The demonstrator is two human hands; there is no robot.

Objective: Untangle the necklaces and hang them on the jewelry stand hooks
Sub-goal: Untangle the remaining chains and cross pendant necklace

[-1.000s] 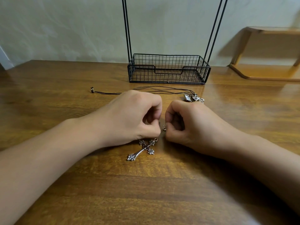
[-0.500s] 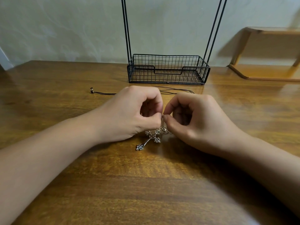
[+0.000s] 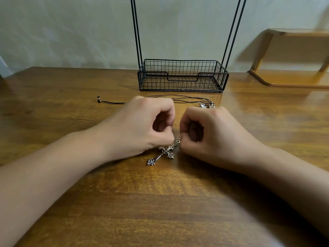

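Both hands, left hand point(image 3: 142, 125) and right hand point(image 3: 210, 134), pinch the cross necklace point(image 3: 164, 152) before the stand point(image 3: 182, 75), untangling; next, likely freeing its chain.

The table point(image 3: 106, 202) was of brown wood with a plain grain and a smooth, half-glossy finish that caught the light. The jewelry stand point(image 3: 181, 81), at the far edge of the table, was of thin black wire with a matt coat, as grid in its basket and as plain rods above it. In front of the stand lay a dull dark cord point(image 3: 187, 99), nearer than that a cross pendant point(image 3: 164, 154) of shiny, ornately worked silver-coloured metal, and to the right of the stand a wooden shelf point(image 3: 293, 56) with a smooth light-brown sheen.
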